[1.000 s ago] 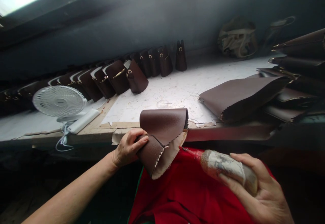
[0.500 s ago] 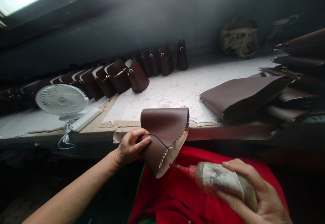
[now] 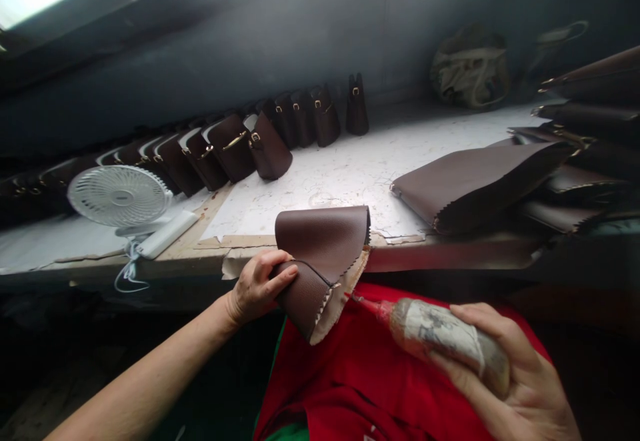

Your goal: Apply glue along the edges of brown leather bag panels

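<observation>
My left hand grips a brown leather bag piece by its left side, at the front edge of the table. Zigzag-cut edges run round its open end, which faces right and shows a pale lining. In my right hand is a glue bottle, lying tilted with a worn paper label and a red nozzle. The nozzle tip is at the lining's edge; whether it touches cannot be made out. My right fingers wrap round the bottle's base end.
A white fan with a cord stands at the left on the paper-covered table. Behind it are rows of brown bags with gold buckles. More brown pieces are piled at the right. A bundled bag sits by the wall.
My right hand has moved the glue bottle up and slightly right, so its nozzle tip has gone higher along the lining's edge. My left hand keeps its hold on the bag piece.
</observation>
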The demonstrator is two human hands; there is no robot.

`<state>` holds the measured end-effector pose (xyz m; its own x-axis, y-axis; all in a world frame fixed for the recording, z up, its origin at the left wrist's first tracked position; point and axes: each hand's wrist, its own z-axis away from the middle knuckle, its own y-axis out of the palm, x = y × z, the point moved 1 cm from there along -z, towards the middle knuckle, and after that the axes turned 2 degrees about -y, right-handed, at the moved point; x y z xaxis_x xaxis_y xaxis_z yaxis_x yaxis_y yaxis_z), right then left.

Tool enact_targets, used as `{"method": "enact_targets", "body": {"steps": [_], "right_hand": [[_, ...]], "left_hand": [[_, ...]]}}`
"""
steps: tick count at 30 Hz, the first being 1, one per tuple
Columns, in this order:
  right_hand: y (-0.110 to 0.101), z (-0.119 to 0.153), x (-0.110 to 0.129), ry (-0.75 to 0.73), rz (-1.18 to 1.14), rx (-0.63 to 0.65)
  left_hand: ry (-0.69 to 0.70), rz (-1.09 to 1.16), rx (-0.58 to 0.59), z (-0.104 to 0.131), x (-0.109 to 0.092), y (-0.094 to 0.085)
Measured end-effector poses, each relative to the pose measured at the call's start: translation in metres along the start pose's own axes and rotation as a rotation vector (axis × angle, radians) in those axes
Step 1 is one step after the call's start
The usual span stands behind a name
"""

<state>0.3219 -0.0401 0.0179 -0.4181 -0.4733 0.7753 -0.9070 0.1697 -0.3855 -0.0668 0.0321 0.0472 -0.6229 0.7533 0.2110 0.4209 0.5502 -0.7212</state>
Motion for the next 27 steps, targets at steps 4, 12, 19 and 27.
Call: {"method": "enact_targets", "body": {"steps": [4,12,19,27], "right_hand": [[0.002,-0.003,-0.002,0.006,0.059,-0.04],[0.0,-0.002,0.001,-0.048,0.011,-0.002],[0.001,0.002,0.003,-0.055,-0.028,0.067],[-0.001,-0.002,0.004,-0.001,-0.033,0.102]], "left_hand": [[-0.004,-0.001,0.015,0.0,-0.001,0.0],[-0.017,-0.007,-0.001,0.003,-0.002,0.001],[-0.069,-0.041,-0.049,0.009,-0.006,0.007],[-0.077,-0.031,-0.068,0.011,-0.006,0.01]]}}
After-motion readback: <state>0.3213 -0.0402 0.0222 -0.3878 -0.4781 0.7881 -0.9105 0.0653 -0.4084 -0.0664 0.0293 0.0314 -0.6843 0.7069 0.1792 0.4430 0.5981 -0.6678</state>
